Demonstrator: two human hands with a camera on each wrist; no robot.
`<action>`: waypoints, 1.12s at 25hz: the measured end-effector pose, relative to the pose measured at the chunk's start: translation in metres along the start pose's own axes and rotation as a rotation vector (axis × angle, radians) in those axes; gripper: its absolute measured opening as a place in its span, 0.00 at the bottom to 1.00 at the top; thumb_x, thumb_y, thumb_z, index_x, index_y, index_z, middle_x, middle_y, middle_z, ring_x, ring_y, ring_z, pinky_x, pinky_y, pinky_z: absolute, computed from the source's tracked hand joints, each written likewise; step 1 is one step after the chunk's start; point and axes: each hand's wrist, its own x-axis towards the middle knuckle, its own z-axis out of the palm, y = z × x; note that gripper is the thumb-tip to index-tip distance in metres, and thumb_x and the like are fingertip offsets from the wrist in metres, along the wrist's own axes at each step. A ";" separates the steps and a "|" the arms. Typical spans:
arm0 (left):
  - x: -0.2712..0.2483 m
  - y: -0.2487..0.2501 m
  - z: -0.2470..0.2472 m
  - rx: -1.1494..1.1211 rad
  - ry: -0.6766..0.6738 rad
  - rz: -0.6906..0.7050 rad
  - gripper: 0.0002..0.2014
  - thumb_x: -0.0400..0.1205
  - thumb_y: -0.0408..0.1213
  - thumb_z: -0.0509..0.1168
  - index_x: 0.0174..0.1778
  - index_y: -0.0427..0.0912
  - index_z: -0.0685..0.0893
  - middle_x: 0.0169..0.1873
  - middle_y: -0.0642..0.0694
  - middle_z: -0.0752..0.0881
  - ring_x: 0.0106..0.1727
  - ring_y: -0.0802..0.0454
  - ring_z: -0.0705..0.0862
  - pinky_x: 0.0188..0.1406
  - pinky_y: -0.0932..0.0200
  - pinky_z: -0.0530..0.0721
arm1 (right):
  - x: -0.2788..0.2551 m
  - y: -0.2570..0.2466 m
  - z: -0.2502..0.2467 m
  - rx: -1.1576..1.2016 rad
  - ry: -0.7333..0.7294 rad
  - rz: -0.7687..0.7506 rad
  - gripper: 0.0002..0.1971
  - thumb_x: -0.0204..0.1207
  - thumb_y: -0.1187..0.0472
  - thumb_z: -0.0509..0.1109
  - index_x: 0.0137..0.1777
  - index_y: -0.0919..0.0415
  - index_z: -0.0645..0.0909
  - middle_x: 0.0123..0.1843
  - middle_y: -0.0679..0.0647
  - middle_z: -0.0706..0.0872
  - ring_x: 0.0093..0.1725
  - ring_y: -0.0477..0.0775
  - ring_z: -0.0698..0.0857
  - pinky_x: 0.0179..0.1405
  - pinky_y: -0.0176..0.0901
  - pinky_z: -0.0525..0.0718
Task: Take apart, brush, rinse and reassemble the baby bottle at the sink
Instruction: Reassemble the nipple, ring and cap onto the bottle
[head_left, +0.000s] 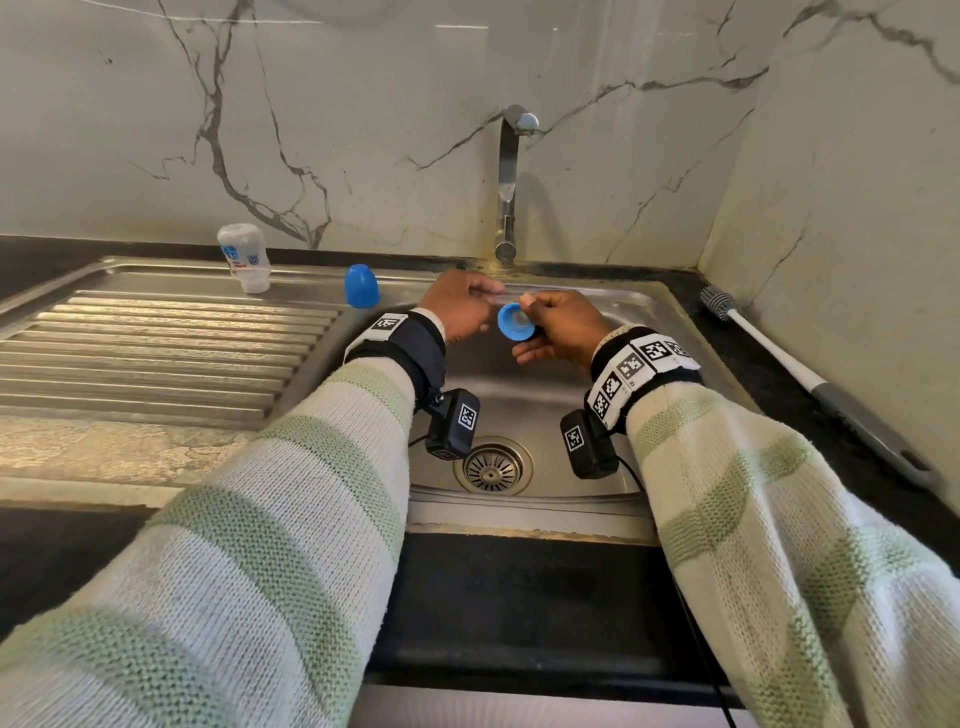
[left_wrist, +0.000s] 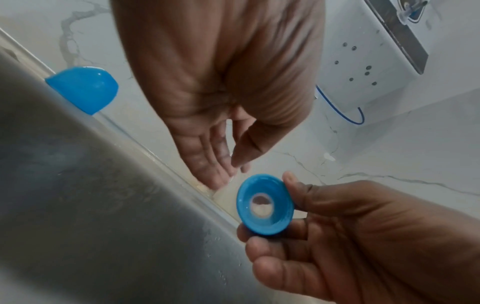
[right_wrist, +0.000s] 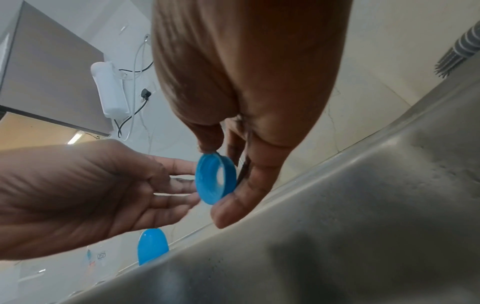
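Over the sink (head_left: 649, 291), by its back edge, the right hand (head_left: 558, 327) pinches the blue ring (head_left: 514, 322), open side facing left. The left hand (head_left: 460, 306), fingers straight and loosely apart, hovers just beside it, holding nothing.

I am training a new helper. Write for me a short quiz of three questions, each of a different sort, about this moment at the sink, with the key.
1. True or false: the bottle body stands mouth down on the drainboard.
2. Which hand holds the blue collar ring? A) left hand B) right hand
3. Fill in: the bottle brush lies on the counter to the ____ of the sink.

Key: 1 true; 2 B; 3 right
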 end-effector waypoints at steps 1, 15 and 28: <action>0.001 -0.001 -0.003 0.087 0.072 0.009 0.14 0.79 0.26 0.65 0.57 0.43 0.88 0.43 0.49 0.86 0.42 0.55 0.83 0.46 0.60 0.85 | 0.000 -0.001 -0.002 -0.041 0.047 -0.037 0.15 0.85 0.56 0.65 0.66 0.63 0.78 0.56 0.72 0.86 0.35 0.61 0.89 0.38 0.52 0.92; -0.001 -0.008 -0.003 0.620 -0.055 0.004 0.15 0.78 0.28 0.67 0.60 0.44 0.86 0.61 0.45 0.84 0.63 0.45 0.83 0.58 0.58 0.78 | 0.010 0.012 -0.016 -0.833 0.146 -0.217 0.14 0.65 0.55 0.82 0.43 0.59 0.82 0.40 0.53 0.84 0.43 0.57 0.84 0.36 0.39 0.75; 0.004 -0.025 0.009 0.762 -0.304 -0.104 0.16 0.79 0.42 0.69 0.61 0.40 0.88 0.59 0.41 0.88 0.59 0.41 0.86 0.65 0.48 0.82 | 0.010 0.023 -0.007 -1.039 -0.098 -0.196 0.13 0.66 0.53 0.83 0.38 0.55 0.80 0.33 0.47 0.80 0.37 0.54 0.81 0.30 0.39 0.70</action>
